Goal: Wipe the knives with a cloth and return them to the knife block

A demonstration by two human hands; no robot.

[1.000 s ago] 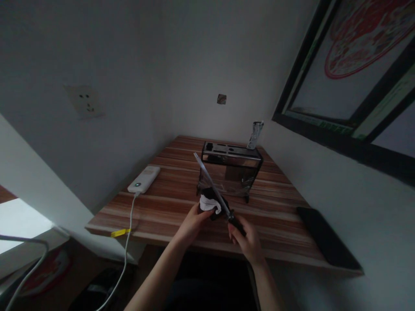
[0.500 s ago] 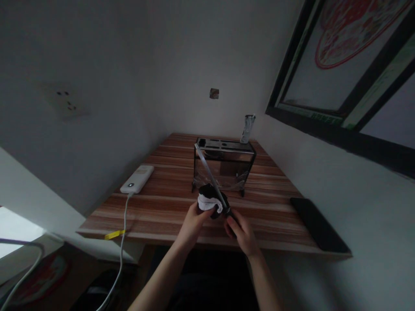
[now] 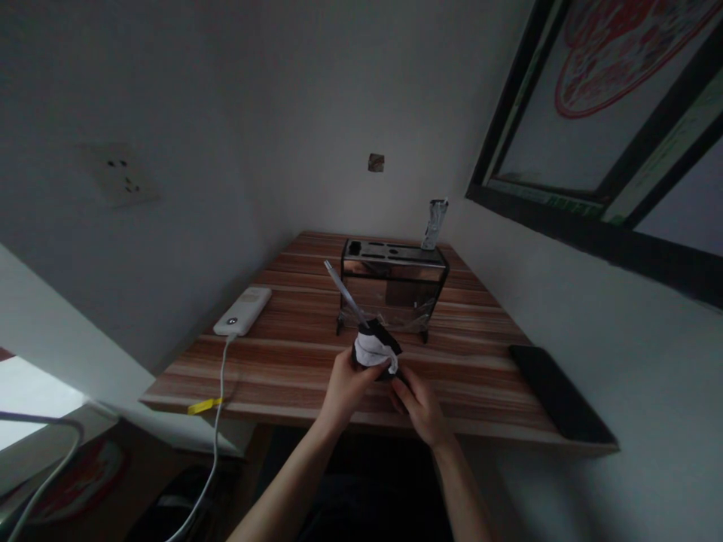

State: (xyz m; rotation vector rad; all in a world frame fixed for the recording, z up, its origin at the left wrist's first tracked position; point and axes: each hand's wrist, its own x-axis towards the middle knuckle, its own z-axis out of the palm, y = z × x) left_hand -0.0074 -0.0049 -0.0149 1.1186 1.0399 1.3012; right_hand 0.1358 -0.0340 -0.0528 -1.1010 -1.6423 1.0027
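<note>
My right hand is closed on the dark handle end of a knife, whose long, narrow, silvery blade points up and to the left. My left hand is closed on a black-and-white cloth, which wraps around the lower blade close to the handle. Both hands are almost touching above the table's front edge. Just beyond them stands a knife rack with a slotted top, black frame and clear plastic around its lower part. A plastic-wrapped handle sticks up from its right end.
The wood-grain table meets walls behind and at the right. A white power bank lies left, its cable with a yellow tag hanging over the front edge. A black phone-like slab lies at the right edge.
The cloth now covers the lower blade, which lay bare over it before. The knife has tilted further left, its tip now left of the rack. Left hand and cloth shifted slightly right.
</note>
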